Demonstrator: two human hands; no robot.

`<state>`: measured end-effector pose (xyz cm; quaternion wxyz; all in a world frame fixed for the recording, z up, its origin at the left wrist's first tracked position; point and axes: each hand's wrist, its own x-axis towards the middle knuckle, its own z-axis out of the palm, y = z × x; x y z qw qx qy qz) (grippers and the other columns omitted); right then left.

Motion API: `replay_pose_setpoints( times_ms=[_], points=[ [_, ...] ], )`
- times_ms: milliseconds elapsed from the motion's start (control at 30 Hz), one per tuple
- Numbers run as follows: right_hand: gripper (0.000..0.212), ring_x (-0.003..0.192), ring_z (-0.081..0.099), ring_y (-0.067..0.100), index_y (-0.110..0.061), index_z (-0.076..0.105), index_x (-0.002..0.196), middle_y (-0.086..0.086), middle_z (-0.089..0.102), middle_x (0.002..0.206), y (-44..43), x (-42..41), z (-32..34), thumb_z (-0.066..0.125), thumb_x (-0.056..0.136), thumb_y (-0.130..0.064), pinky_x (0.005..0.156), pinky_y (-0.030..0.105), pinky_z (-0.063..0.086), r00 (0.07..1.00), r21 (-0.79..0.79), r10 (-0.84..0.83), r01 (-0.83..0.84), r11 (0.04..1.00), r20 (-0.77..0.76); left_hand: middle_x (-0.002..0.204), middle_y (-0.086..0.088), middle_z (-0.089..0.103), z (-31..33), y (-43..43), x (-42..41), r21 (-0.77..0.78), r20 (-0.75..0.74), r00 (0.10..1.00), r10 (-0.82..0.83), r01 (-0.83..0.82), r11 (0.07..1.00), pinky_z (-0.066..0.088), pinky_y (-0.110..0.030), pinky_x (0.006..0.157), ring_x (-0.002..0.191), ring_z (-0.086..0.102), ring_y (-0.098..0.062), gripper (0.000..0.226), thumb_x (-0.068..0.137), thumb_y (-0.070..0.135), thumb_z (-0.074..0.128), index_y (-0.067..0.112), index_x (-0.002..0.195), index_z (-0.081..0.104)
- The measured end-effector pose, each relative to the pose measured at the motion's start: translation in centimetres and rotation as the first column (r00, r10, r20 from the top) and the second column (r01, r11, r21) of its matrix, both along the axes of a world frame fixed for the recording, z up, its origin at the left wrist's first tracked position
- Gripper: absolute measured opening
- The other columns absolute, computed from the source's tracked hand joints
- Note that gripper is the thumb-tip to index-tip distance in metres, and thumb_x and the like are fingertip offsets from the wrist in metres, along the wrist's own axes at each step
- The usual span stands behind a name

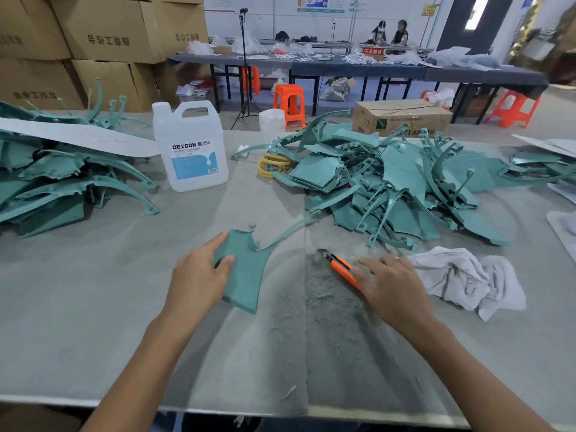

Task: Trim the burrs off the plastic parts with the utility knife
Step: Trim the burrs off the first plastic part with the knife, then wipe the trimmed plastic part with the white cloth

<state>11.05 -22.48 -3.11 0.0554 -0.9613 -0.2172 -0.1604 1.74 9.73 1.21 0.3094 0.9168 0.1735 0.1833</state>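
Left hand [196, 272] pinches plastic part [246, 275], resting on surface [93, 291] | right hand [389, 285] flat, fingers straight over utility knife [339, 266], ungripped | risk: blade looks extended; hasty pickup may cut fingers | parts pile [405, 182] beyond

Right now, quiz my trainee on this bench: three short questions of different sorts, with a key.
1. True or false: the left hand grips a teal part.
2. What lies right of the knife? A hammer, B rag, C tape.
3. Which hand touches the knife?
Key: 1 true; 2 B; 3 the right hand.
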Motion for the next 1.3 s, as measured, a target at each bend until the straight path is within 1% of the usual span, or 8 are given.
replay_pose_setpoints(
  times_ms=[167, 367, 533, 700, 833, 1000, 1167, 1300],
  points=[
    [0.039, 0.073, 0.041, 0.025, -0.010, 0.063, 0.069, 0.009, 0.062, 0.070, -8.2, -2.0, 1.2, 0.044, 0.092, -0.035, 0.076, 0.045, 0.039, 0.908, 0.527, -0.397, 0.273, 0.805, 0.136, 0.109, -0.007, 0.074, -0.3, -0.7, -1.1, -0.018, 0.071, 0.996, 0.052, -0.051, 0.999, 0.043, -0.033, 0.077, 0.096, 0.062, -0.029, 0.047, 0.096, 0.030, 0.063, 0.037, 0.142, 0.055],
    [0.087, 0.138, 0.036, 0.047, -0.033, 0.050, 0.142, 0.020, 0.036, 0.154, -12.4, 0.1, 2.6, 0.038, 0.073, -0.085, 0.114, 0.060, 0.030, 0.670, 0.300, -0.595, 0.736, 0.607, -0.443, 0.114, -0.002, 0.074, 0.4, -2.3, -2.2, -0.094, 0.149, 0.983, 0.108, -0.095, 0.991, 0.046, -0.034, 0.081, 0.104, 0.065, -0.031, 0.043, 0.095, 0.028, 0.064, 0.034, 0.137, 0.060],
    [0.070, 0.128, 0.049, 0.039, -0.020, 0.062, 0.130, 0.018, 0.050, 0.146, -9.6, 2.0, 1.1, 0.052, 0.087, -0.074, 0.104, 0.050, 0.043, 0.766, 0.208, -0.463, 0.592, 0.779, -0.447, 0.131, 0.013, 0.065, 0.7, -3.0, -3.8, -0.298, 0.160, 0.984, 0.080, -0.029, 0.954, 0.048, -0.033, 0.100, 0.118, 0.061, -0.011, 0.041, 0.097, 0.023, 0.061, 0.033, 0.137, 0.060],
    [0.031, 0.074, 0.049, 0.033, -0.015, 0.048, 0.081, 0.013, 0.061, 0.085, -7.9, -0.9, 0.5, 0.052, 0.081, -0.046, 0.061, 0.038, 0.030, 0.847, 0.575, -0.402, 0.532, 0.622, -0.349, 0.126, 0.011, 0.067, -0.3, -3.0, -5.6, -0.473, 0.121, 0.988, 0.096, -0.028, 0.880, 0.051, -0.043, 0.101, 0.112, 0.065, -0.009, 0.034, 0.098, 0.024, 0.062, 0.033, 0.130, 0.061],
    [0.020, 0.077, 0.052, 0.024, -0.021, 0.055, 0.097, 0.007, 0.066, 0.094, -6.3, -4.8, 1.5, 0.070, 0.087, -0.014, 0.066, 0.034, 0.035, 0.934, 0.684, -0.323, 0.337, 0.648, -0.154, 0.096, 0.001, 0.077, 0.2, -3.9, -6.3, -0.714, 0.177, 0.971, 0.159, 0.016, 0.700, 0.056, -0.040, 0.079, 0.085, 0.073, -0.016, 0.018, 0.093, 0.016, 0.069, 0.034, 0.092, 0.071],
    [0.034, 0.104, 0.052, 0.000, -0.016, 0.066, 0.124, -0.004, 0.063, 0.117, 0.6, -5.9, 6.2, 0.060, 0.091, -0.014, 0.090, 0.003, 0.036, 0.968, 0.698, -0.020, -0.167, 0.697, 0.251, 0.104, -0.004, 0.077, 1.0, -7.3, -7.1, -0.812, 0.175, 0.983, -0.048, 0.172, 0.557, 0.051, -0.032, 0.072, 0.089, 0.073, -0.017, 0.014, 0.098, 0.021, 0.060, 0.031, 0.100, 0.068],
    [0.022, 0.109, 0.060, 0.032, -0.004, 0.073, 0.111, 0.013, 0.068, 0.119, 6.7, -3.5, 7.3, 0.070, 0.089, -0.005, 0.099, 0.041, 0.049, 0.896, 0.393, 0.316, -0.424, 0.816, 0.310, 0.117, 0.003, 0.074, 1.9, -9.9, -8.4, -0.772, 0.247, 0.933, -0.260, 0.352, 0.530, 0.053, -0.029, 0.088, 0.108, 0.070, -0.016, 0.027, 0.096, 0.022, 0.061, 0.034, 0.118, 0.070],
    [0.026, 0.104, 0.059, 0.044, -0.005, 0.078, 0.100, 0.017, 0.070, 0.115, 5.7, -0.7, 7.7, 0.074, 0.077, 0.008, 0.094, 0.047, 0.048, 0.937, 0.350, 0.100, -0.222, 0.910, 0.335, 0.114, 0.014, 0.073, 2.1, -9.9, -9.3, -0.657, 0.230, 0.921, -0.316, 0.386, 0.648, 0.050, -0.014, 0.081, 0.105, 0.069, -0.006, 0.032, 0.095, 0.026, 0.053, 0.038, 0.122, 0.065]
  ],
)
